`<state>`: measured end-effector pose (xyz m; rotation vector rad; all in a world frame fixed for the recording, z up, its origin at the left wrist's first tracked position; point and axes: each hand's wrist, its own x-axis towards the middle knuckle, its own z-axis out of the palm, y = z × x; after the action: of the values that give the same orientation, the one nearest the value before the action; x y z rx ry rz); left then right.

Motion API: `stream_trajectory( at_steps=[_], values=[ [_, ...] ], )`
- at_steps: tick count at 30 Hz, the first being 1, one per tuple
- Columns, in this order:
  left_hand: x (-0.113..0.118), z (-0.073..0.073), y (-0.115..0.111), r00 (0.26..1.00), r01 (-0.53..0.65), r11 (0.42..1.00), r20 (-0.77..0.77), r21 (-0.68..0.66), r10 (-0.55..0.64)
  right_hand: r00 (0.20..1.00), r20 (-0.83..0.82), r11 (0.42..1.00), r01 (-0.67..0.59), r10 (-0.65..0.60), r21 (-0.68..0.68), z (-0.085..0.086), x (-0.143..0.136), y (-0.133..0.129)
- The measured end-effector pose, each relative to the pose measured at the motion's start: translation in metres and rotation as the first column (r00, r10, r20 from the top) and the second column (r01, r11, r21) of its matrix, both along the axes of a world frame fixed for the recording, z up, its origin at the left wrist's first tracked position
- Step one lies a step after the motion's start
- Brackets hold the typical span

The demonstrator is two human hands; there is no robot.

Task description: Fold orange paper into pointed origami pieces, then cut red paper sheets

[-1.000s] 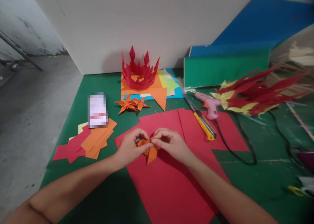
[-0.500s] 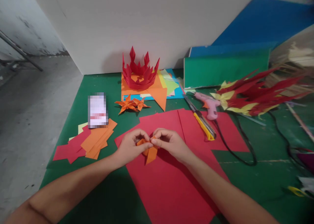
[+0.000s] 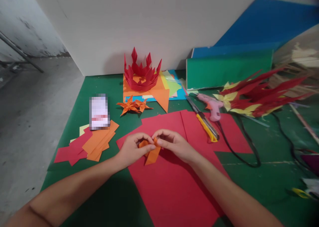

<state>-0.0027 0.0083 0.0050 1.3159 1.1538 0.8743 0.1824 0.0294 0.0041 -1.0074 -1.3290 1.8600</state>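
An orange folded paper piece (image 3: 153,156) is pinched between my two hands, over a large red paper sheet (image 3: 171,187). My left hand (image 3: 136,148) grips it from the left with thumb and fingers. On the other side, my right hand (image 3: 171,144) pinches its upper right part. The fingers hide some of the folds. Beyond my hands lie orange paper flowers (image 3: 134,105), and behind them a red folded paper crown (image 3: 142,82) stands on coloured sheets (image 3: 163,87).
Orange paper strips (image 3: 101,142) and red strips (image 3: 66,154) lie left, beside a blurred-out rectangle (image 3: 99,112). To the right are a yellow box cutter (image 3: 207,127), a pink glue gun (image 3: 212,106) with its cord, red-and-yellow paper pieces (image 3: 259,94) and a green board (image 3: 229,71).
My right fingers have shifted slightly left and up on the orange paper. Its lower end has swung a little and shows a wider face. Everything else stays put.
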Motion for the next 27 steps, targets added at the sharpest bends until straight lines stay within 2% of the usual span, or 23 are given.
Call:
stream_trajectory(
  at_steps=[9, 15, 22, 27],
  values=[
    [0.0002, -0.0019, -0.0011, 0.999, -0.009, 1.000, -0.046, 0.011, 0.010, 0.999, -0.031, 0.997, 0.021, -0.024, -0.074, -0.0046, -0.0005, 0.0010],
    [-0.0002, -0.0040, -0.0018, 0.998, -0.014, 1.000, -0.068, 0.019, 0.015, 0.999, -0.038, 0.997, 0.028, -0.031, -0.075, -0.0047, -0.0008, 0.0018],
    [-0.0007, -0.0028, -0.0011, 0.996, -0.009, 0.999, -0.083, 0.048, 0.013, 0.999, -0.020, 0.999, 0.048, -0.048, -0.026, -0.0041, -0.0006, 0.0006],
    [-0.0009, -0.0029, 0.0012, 0.998, -0.018, 0.996, -0.054, 0.092, 0.023, 0.999, 0.022, 0.995, 0.035, -0.038, 0.093, -0.0038, 0.0000, -0.0001]
  ],
)
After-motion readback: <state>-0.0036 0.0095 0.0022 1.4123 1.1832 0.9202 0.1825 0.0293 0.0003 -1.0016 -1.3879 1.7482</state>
